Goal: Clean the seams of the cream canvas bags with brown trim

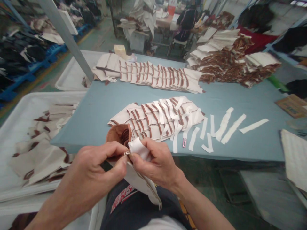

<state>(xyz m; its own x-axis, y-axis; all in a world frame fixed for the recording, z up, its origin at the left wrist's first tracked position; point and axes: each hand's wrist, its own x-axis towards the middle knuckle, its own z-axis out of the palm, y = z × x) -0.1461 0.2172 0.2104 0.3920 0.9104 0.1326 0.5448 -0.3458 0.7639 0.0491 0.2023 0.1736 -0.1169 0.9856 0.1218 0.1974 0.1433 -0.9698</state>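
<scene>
Close to my body, both hands pinch one brown-and-white fabric piece [118, 132] along its seam. My left hand [100, 166] grips it between thumb and forefinger. Fingertip to fingertip with it, my right hand [155, 163] pinches the same seam, and a white flap stands up by its fingers. A white panel of the piece hangs down below the hands. Just beyond, a fanned row of similar fabric pieces [150, 119] lies on the blue table [115, 91]. White strips [224, 124] are scattered over and beside that row, with a small pink clip-like thing [184, 142] among them.
A second row of fabric pieces [153, 75] lies farther back, and a tall brown-and-white stack [223, 60] stands at the back right. White bins [26, 99] with fabric flank the table's left side, by a metal post [67, 38]. A seated person [188, 22] is in the background.
</scene>
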